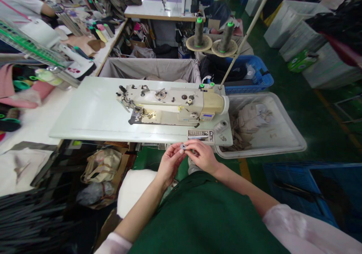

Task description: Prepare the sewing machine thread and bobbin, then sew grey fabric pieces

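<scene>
Between the fingertips of both hands is a small, round, grey metal bobbin (183, 147), held just in front of the table's near edge. My left hand (171, 159) pinches it from the left, thumb and index finger closed on it. From the other side my right hand (201, 155) grips it with closed fingertips. A sewing machine (169, 101) stands on the pale table (93, 114) beyond my hands. Close to my right hand, a small parts tray (200, 134) with metal pieces sits at the table edge, a thread spool (220, 126) beside it.
Two grey thread cones (198, 33) rest on a stand with a slanted pole (246, 35). On the right are a white plastic tub (291, 133) with fabric and a blue basket (263, 73). A person's arm (46, 9) shows at the far left. A white stool seat (134, 190) is below.
</scene>
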